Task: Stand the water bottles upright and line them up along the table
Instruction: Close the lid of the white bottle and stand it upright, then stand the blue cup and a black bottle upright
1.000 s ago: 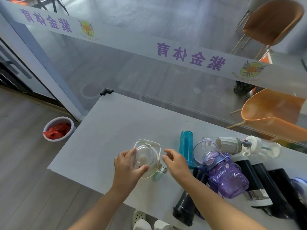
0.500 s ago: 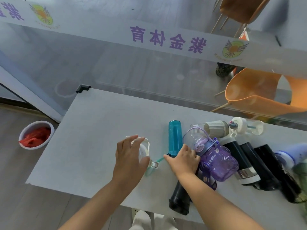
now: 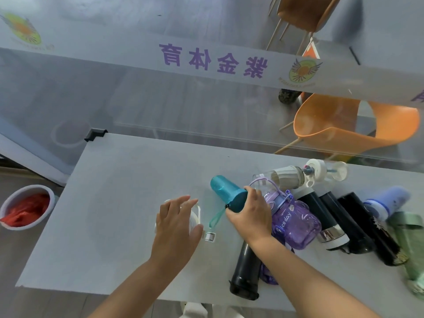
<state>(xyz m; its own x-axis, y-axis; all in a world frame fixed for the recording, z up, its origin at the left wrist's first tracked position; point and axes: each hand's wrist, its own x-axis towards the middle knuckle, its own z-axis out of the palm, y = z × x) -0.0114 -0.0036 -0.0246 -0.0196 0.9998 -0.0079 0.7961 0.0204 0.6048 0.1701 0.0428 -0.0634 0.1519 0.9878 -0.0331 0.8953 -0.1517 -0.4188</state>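
Observation:
A clear bottle with a white lid stands upright on the grey table. My left hand is spread over its top, fingers apart, hiding most of it. My right hand grips the cap end of a teal bottle, which is tilted with its base pointing up and to the left; its teal strap hangs down. To the right lies a heap of bottles on their sides: a purple bottle, a clear bottle with a grey sleeve, several black ones, a lavender one and a green one.
A glass partition with a printed band runs along the table's far edge. Orange chairs stand behind it. A white bucket with something red in it sits on the floor at the left. Bare tabletop stretches left of the upright bottle.
My right hand left the clear bottle, took hold of the teal bottle's cap end and tilted it off the table. My left hand has spread open over the clear bottle's top.

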